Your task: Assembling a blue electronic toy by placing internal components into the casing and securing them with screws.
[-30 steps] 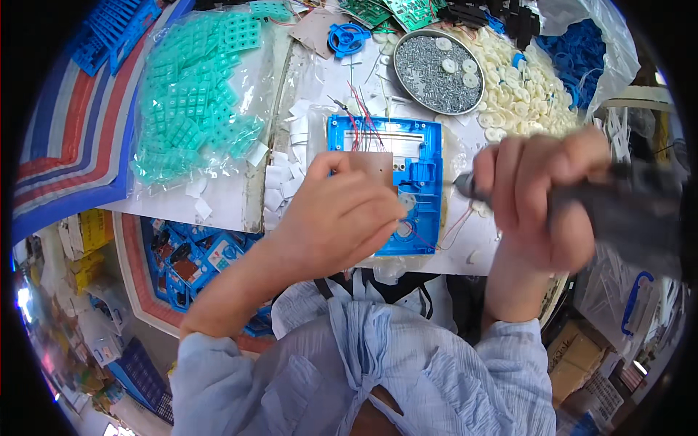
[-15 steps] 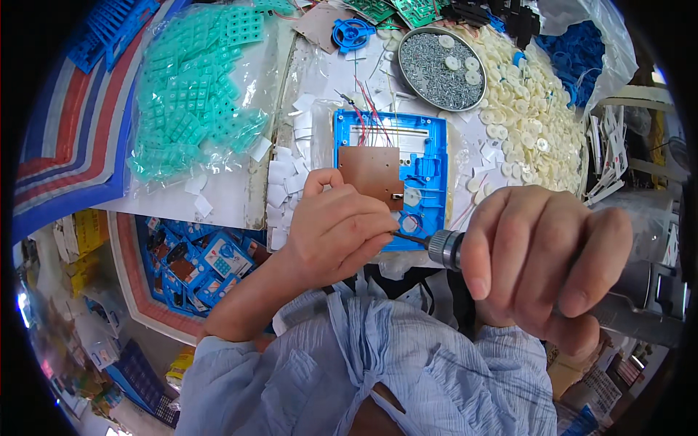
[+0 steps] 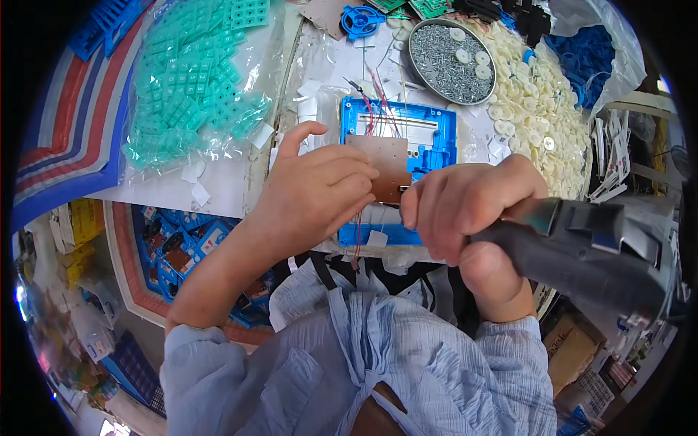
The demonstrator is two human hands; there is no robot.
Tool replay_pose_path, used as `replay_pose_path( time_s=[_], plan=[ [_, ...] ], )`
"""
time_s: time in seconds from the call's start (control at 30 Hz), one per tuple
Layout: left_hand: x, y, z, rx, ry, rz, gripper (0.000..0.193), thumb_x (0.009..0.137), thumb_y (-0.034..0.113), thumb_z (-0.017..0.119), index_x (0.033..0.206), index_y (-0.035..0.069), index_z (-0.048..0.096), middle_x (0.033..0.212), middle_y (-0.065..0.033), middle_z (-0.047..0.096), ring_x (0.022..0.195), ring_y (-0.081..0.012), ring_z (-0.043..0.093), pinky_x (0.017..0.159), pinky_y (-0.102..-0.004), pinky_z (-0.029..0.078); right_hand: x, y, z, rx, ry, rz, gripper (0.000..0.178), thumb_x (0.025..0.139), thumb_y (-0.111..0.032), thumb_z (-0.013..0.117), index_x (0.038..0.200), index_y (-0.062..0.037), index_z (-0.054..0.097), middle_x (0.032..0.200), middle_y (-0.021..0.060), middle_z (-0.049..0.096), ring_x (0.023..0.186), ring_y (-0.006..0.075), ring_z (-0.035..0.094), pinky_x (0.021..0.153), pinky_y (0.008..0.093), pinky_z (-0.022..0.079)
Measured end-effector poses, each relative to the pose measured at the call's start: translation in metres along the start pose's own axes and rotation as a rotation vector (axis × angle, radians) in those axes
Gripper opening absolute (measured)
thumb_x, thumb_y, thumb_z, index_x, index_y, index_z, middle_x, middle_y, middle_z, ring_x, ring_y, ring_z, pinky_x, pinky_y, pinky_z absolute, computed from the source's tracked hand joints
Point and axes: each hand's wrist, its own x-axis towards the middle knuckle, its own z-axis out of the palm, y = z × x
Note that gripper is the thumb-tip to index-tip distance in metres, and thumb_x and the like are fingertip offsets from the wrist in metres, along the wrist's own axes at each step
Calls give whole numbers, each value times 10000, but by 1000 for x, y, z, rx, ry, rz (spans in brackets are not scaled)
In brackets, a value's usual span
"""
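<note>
My left hand (image 3: 313,190) lies over the left part of a brown circuit board (image 3: 385,161), fingers bent against it and the little finger raised apart. Its thumb reaches the board's lower edge. That board sits in an open blue plastic housing (image 3: 438,131), with red and dark wires (image 3: 374,105) rising beyond it. In my closed right hand (image 3: 476,207) is a dark powered screwdriver (image 3: 582,251), lying almost level. Its front end points left at the board's lower right corner, and the knuckles hide most of it. Whether a screw is at the tip cannot be seen.
Beyond the housing stands a round metal dish of screws (image 3: 452,64). Cream plastic discs (image 3: 542,120) are heaped to its right. Teal keypads (image 3: 193,80) in clear plastic lie at left. A bin of blue assembled units (image 3: 171,254) stands below the table edge.
My right hand and the screwdriver have moved left and up, close to the board. My left hand has shifted slightly left, its little finger now lifted. The housing's lower part shows more.
</note>
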Motion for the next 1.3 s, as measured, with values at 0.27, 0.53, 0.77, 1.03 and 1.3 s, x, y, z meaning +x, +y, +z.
replay_pose_path(
  time_s=[0.27, 0.53, 0.77, 1.03, 1.3],
  plan=[
    [-6, -6, -6, -42, -58, 5, 167, 817, 167, 799, 937, 128, 691, 1141, 14, 745, 1177, -145, 680, 1115, -526, 327, 3, 10, 6, -83, -89, -14, 345, 926, -278, 782, 949, -107, 484, 651, 13, 554, 565, 152, 540, 602, 369, 474],
    [-10, -7, 0, -93, -76, -61, 207, 874, 206, 754, 1069, 145, 719, 1179, 31, 753, 1221, -162, 674, 1130, -568, 251, 9, 20, 3, -293, -297, -165, 256, 913, -115, 746, 893, -78, 493, 628, 32, 540, 549, 166, 531, 576, 359, 472],
    [-12, 0, 7, -73, 29, -20, 163, 865, 174, 772, 1012, 143, 709, 1084, 1, 757, 1149, -177, 694, 1163, -619, 215, 19, 3, -10, -66, -294, -126, 290, 924, -255, 768, 914, -115, 514, 599, -9, 534, 489, 136, 506, 514, 320, 476],
    [4, 11, 13, -179, 117, 26, 185, 848, 161, 790, 1006, 124, 701, 1025, -22, 746, 1045, -184, 714, 1172, -638, 219, 21, -13, -21, 90, -356, -216, 335, 903, -361, 790, 942, -154, 528, 608, -46, 557, 459, 90, 482, 520, 294, 500],
    [93, -8, -14, -73, -133, 196, 168, 862, 232, 731, 975, 107, 725, 964, -50, 727, 920, -259, 699, 1099, -532, 384, 12, -22, -44, 46, -173, -213, 357, 907, -313, 797, 994, -96, 526, 661, 5, 560, 567, 147, 522, 630, 355, 499]
  ],
)
